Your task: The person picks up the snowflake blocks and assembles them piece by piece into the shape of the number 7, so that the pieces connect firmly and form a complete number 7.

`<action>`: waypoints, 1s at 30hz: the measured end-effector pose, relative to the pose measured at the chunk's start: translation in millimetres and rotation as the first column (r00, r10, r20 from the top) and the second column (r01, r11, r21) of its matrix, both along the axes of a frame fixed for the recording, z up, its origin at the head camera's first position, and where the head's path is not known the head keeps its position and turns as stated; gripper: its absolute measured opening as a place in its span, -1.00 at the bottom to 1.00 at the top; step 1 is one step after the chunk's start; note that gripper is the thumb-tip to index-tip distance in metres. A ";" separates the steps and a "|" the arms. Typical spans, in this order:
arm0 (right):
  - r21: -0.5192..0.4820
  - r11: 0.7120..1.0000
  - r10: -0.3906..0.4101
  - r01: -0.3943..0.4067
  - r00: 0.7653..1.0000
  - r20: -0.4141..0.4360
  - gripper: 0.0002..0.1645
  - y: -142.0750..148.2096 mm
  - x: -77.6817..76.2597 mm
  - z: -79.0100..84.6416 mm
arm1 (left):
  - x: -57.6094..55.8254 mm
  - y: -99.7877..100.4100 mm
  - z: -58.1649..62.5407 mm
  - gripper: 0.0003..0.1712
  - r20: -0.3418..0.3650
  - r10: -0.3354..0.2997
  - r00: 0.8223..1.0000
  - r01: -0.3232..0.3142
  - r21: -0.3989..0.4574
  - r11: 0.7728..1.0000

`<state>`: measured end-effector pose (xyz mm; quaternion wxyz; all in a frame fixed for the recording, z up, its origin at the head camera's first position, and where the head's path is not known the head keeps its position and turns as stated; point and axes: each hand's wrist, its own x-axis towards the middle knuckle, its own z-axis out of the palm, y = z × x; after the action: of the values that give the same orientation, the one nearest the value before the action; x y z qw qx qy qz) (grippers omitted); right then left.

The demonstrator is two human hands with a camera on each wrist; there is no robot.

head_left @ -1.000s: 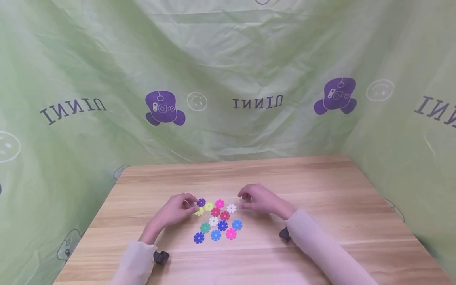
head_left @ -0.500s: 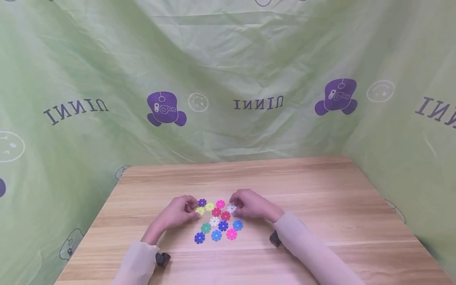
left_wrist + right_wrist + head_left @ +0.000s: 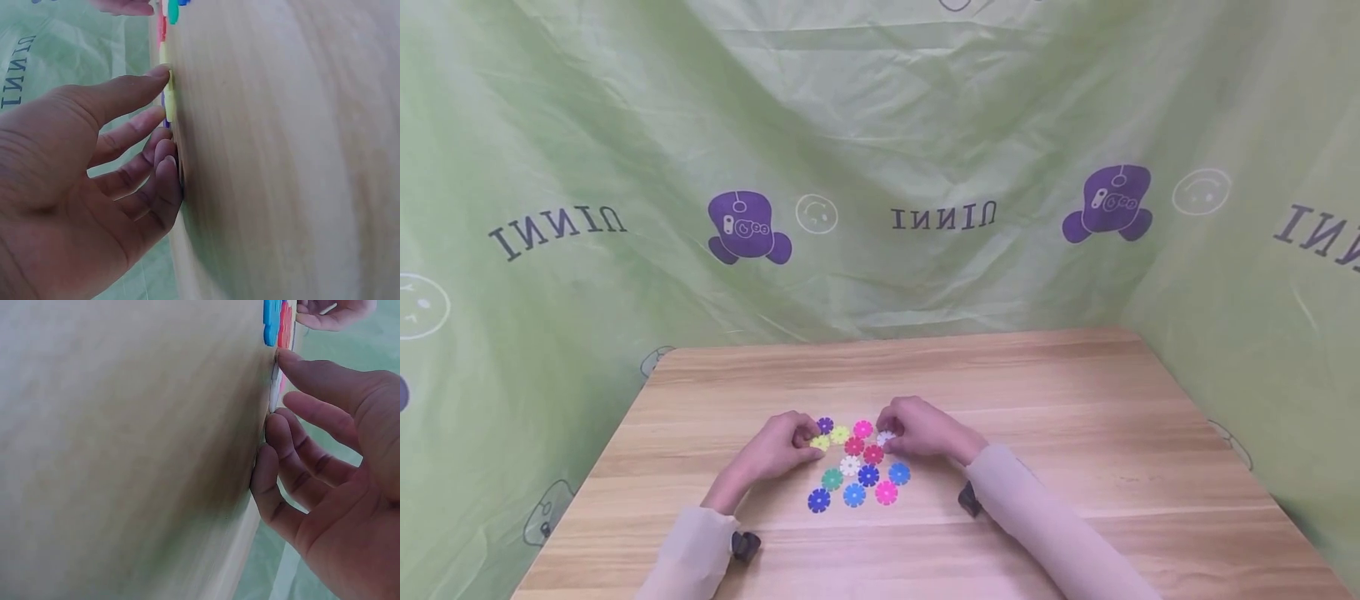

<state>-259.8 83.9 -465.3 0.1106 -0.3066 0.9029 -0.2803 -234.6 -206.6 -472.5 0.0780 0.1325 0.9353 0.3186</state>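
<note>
My left hand (image 3: 771, 446) is at the left edge of a cluster of notched discs lying flat on the wooden table (image 3: 1045, 375), its thumb and forefinger bent on either side of a yellow disc (image 3: 820, 443). Thumb and fingertip are apart, with that disc between them, and I cannot tell whether they pinch it or only touch its rim. My right hand (image 3: 928, 429) comes in from the other side in the same way: thumb and forefinger tips stand apart about a white disc (image 3: 884, 437) at the cluster's right edge, and here too I cannot tell if they clamp it. Just beyond my left fingertips is a purple disc (image 3: 825, 426), with a second yellow one (image 3: 839, 435) beside it. Between my hands lie a pink disc (image 3: 862, 429) and two red discs (image 3: 873, 454); nearer me are another white one (image 3: 850, 466), a green disc (image 3: 832, 478), blue discs (image 3: 868, 475) in dark and light shades, and a second pink one (image 3: 886, 492). Green cloth (image 3: 865, 283) hangs behind the table
</note>
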 end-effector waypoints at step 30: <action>0.021 0.994 -0.105 0.104 0.990 0.094 -0.74 -2.7 6.7 7.8 | 5.3 2.2 -2.7 -0.76 0.043 0.049 0.998 -0.052 0.079 0.996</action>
<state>-253.1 81.1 -457.5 0.1411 -0.2443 0.9137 -0.2925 -229.3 -204.4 -475.2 0.0838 0.1052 0.9230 0.3604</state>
